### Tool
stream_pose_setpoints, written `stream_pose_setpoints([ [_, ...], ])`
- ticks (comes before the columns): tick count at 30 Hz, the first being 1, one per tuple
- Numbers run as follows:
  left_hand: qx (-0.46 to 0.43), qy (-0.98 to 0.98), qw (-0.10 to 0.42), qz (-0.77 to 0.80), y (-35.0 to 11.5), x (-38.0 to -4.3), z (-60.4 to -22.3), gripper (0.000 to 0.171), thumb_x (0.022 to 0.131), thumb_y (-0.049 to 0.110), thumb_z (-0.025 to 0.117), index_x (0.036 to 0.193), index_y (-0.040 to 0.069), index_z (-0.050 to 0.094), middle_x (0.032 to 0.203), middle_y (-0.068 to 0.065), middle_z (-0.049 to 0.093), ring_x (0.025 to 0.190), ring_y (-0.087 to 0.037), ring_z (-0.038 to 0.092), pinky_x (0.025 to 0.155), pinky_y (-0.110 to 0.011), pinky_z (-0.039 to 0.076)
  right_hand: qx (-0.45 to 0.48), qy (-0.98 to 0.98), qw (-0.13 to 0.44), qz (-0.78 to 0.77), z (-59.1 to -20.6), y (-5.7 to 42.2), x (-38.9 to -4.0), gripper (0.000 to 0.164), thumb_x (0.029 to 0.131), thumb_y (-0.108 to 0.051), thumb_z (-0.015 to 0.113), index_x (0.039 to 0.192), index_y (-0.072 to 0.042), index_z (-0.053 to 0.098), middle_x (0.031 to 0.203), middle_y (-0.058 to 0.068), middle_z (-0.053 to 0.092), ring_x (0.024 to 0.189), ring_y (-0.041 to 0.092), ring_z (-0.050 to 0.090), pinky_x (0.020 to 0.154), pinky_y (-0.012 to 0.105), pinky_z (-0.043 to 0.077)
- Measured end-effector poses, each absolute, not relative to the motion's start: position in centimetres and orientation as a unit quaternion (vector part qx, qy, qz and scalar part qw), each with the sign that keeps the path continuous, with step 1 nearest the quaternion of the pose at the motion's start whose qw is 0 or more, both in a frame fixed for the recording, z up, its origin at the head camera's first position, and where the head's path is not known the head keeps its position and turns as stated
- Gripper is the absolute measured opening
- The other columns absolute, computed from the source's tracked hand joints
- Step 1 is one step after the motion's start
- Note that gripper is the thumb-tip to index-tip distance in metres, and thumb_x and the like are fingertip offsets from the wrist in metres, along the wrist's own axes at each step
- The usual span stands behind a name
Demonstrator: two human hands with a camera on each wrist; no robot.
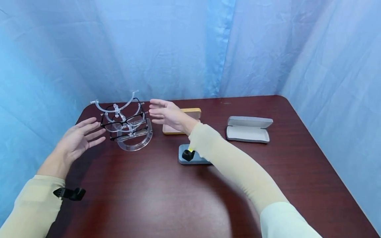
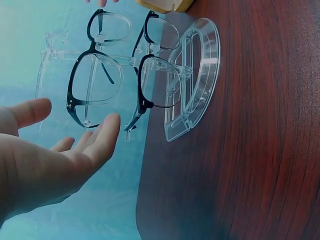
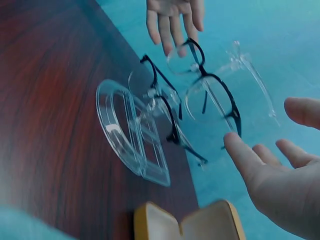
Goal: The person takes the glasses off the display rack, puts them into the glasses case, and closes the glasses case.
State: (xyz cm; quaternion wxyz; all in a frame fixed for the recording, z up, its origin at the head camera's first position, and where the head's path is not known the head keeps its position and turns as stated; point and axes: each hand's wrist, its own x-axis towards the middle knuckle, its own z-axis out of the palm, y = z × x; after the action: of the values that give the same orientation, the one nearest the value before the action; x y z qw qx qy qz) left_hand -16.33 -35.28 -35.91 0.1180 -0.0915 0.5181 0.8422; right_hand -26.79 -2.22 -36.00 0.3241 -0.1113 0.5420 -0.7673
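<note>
A clear display stand [image 1: 135, 147] stands at the table's back left. It carries two pairs of black-topped eyeglasses, the upper pair [image 2: 70, 90] above the lower pair [image 2: 140, 82]. My left hand [image 1: 78, 137] is at the stand's left side, fingers extended toward the upper eyeglasses. On the other side my right hand [image 1: 171, 115] reaches in with its fingers straight and apart. Neither hand grips anything. In the right wrist view, a finger of the right hand [image 3: 280, 185] comes close to the upper eyeglasses [image 3: 220, 80]; whether it touches them I cannot tell.
Behind my right hand lies an open yellow glasses case [image 1: 194, 113], partly hidden. A closed blue case [image 1: 200, 160] sits under my right forearm. Farther right is an open grey case [image 1: 250, 134]. Blue curtains [image 1: 166, 49] hang behind the dark wooden table [image 1: 143, 198].
</note>
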Motion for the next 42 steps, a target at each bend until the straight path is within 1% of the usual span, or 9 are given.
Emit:
stream_pose_setpoints([
  [5, -0.085, 0.529, 0.133, 0.834, -35.3, -16.4, -36.1, 0.022, 0.104, 0.005, 0.055, 0.12, 0.018, 0.064, 0.119, -0.002, 0.058, 0.103, -0.023, 0.072, 0.084, -0.041, 0.061, -0.084, 0.523, 0.333, -0.78, -36.1, -3.5, -26.5, 0.058, 0.103, -0.002, 0.055, 0.157, -0.008, 0.036, 0.157, 0.013, 0.041, 0.143, 0.032, 0.041, 0.107, 0.049, 0.046],
  [11, -0.073, 0.524, 0.145, 0.836, -35.2, -16.3, -36.3, 0.022, 0.105, 0.005, 0.053, 0.119, 0.017, 0.065, 0.116, -0.001, 0.064, 0.105, -0.023, 0.071, 0.086, -0.04, 0.06, -0.08, 0.528, 0.344, -0.772, -36.7, -4.0, -26.5, 0.058, 0.103, -0.004, 0.056, 0.157, -0.007, 0.036, 0.157, 0.015, 0.042, 0.142, 0.031, 0.044, 0.108, 0.048, 0.046],
  [16, -0.065, 0.511, 0.135, 0.846, -35.0, -16.3, -36.4, 0.021, 0.105, 0.003, 0.053, 0.117, 0.015, 0.066, 0.112, -0.003, 0.068, 0.103, -0.024, 0.072, 0.084, -0.038, 0.06, -0.072, 0.527, 0.348, -0.772, -36.9, -4.2, -26.6, 0.056, 0.103, -0.004, 0.057, 0.156, -0.005, 0.038, 0.152, 0.019, 0.047, 0.141, 0.033, 0.045, 0.107, 0.048, 0.046],
  [20, -0.068, 0.51, 0.13, 0.847, -34.7, -16.3, -36.5, 0.021, 0.104, 0.004, 0.054, 0.115, 0.016, 0.068, 0.11, -0.001, 0.07, 0.101, -0.023, 0.072, 0.082, -0.037, 0.061, -0.068, 0.528, 0.352, -0.769, -36.9, -4.4, -26.5, 0.056, 0.103, -0.003, 0.057, 0.155, -0.004, 0.038, 0.151, 0.018, 0.048, 0.14, 0.035, 0.045, 0.106, 0.048, 0.047],
  [23, -0.072, 0.514, 0.131, 0.844, -34.6, -16.2, -36.5, 0.02, 0.104, 0.005, 0.055, 0.115, 0.017, 0.067, 0.111, -0.001, 0.071, 0.101, -0.022, 0.072, 0.083, -0.037, 0.061, -0.067, 0.529, 0.357, -0.767, -37.0, -4.7, -26.4, 0.057, 0.103, -0.003, 0.057, 0.156, -0.004, 0.037, 0.152, 0.018, 0.047, 0.141, 0.035, 0.043, 0.105, 0.048, 0.048],
  [26, -0.076, 0.522, 0.134, 0.839, -34.4, -16.2, -36.5, 0.027, 0.104, 0.006, 0.056, 0.13, 0.013, 0.055, 0.111, -0.001, 0.071, 0.101, -0.022, 0.072, 0.083, -0.036, 0.061, -0.069, 0.531, 0.359, -0.764, -37.1, -4.8, -26.3, 0.057, 0.102, -0.003, 0.058, 0.156, -0.004, 0.038, 0.154, 0.018, 0.045, 0.142, 0.035, 0.043, 0.105, 0.047, 0.048],
  [30, -0.081, 0.53, 0.132, 0.834, -34.4, -16.3, -36.6, 0.043, 0.104, 0.007, 0.057, 0.141, 0.011, 0.036, 0.111, -0.002, 0.071, 0.102, -0.021, 0.072, 0.084, -0.035, 0.06, -0.076, 0.533, 0.361, -0.762, -37.2, -4.9, -26.3, 0.054, 0.103, -0.004, 0.057, 0.154, -0.003, 0.04, 0.156, 0.018, 0.042, 0.142, 0.034, 0.043, 0.105, 0.047, 0.049],
  [38, -0.085, 0.527, 0.13, 0.835, -34.6, -16.2, -36.8, 0.042, 0.104, 0.007, 0.057, 0.14, 0.011, 0.037, 0.11, -0.002, 0.072, 0.1, -0.022, 0.072, 0.083, -0.036, 0.061, -0.068, 0.529, 0.364, -0.763, -37.0, -4.9, -26.3, 0.051, 0.102, -0.004, 0.06, 0.151, -0.003, 0.046, 0.151, 0.015, 0.049, 0.142, 0.032, 0.043, 0.102, 0.045, 0.051],
  [42, -0.083, 0.521, 0.126, 0.84, -34.7, -16.2, -36.7, 0.029, 0.104, 0.006, 0.056, 0.131, 0.012, 0.049, 0.108, -0.005, 0.072, 0.099, -0.023, 0.073, 0.083, -0.037, 0.061, -0.069, 0.52, 0.366, -0.769, -36.8, -5.0, -26.3, 0.051, 0.102, -0.004, 0.059, 0.151, -0.002, 0.046, 0.148, 0.016, 0.052, 0.142, 0.033, 0.043, 0.1, 0.046, 0.052],
])
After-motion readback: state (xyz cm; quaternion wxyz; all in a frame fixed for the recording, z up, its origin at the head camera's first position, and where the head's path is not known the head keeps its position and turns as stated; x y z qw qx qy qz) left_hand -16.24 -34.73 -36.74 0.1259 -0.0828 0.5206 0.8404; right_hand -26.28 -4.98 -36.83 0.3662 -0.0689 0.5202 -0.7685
